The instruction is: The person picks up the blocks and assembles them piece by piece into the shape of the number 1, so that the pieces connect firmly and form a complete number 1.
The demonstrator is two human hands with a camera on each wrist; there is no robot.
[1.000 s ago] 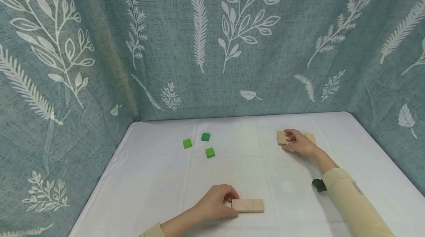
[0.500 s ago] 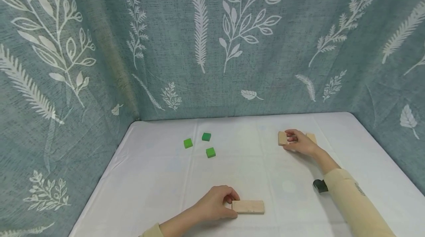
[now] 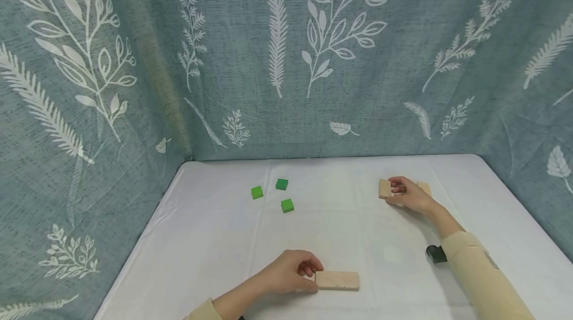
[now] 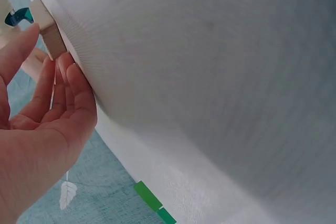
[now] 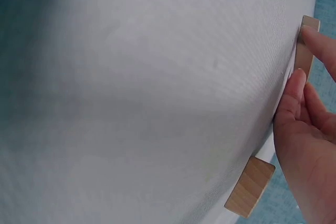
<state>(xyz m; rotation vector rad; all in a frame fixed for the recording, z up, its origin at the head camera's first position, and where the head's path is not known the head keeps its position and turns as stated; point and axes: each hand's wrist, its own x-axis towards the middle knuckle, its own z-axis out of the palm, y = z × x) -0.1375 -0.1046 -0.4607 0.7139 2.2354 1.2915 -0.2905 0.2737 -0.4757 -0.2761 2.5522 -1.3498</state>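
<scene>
The left hand [image 3: 291,274], eased slightly left, pinches the near block [image 3: 337,280], the right hand [image 3: 412,198] a far block [image 3: 384,188], both unlifted.

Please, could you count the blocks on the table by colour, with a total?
Light green blocks: 2
Dark green block: 1
Plain wood: 3 (long block at the left hand, counted as one; short block at the right hand; partly hidden block behind that hand)
Total: 6

head view above, wrist views close
</scene>
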